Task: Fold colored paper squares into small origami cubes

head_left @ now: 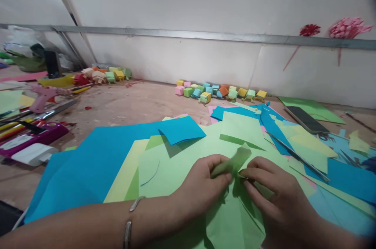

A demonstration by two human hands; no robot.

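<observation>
Scattered coloured sheets (96,162) cover the near table (141,104), spread flat within easy reach. Left hand (202,190) and right hand (273,198) both pinch a small green paper fold (233,162) between them at near centre, fingertips closed to hold the crease; finished paper cubes (220,92) line the far wall.

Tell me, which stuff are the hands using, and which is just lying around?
In use: left hand, right hand, the small green paper piece pinched between them, and the light green sheet underneath.
Lying about: paper cubes, black phone, pink glue gun, blue sheet, paper flowers.
</observation>
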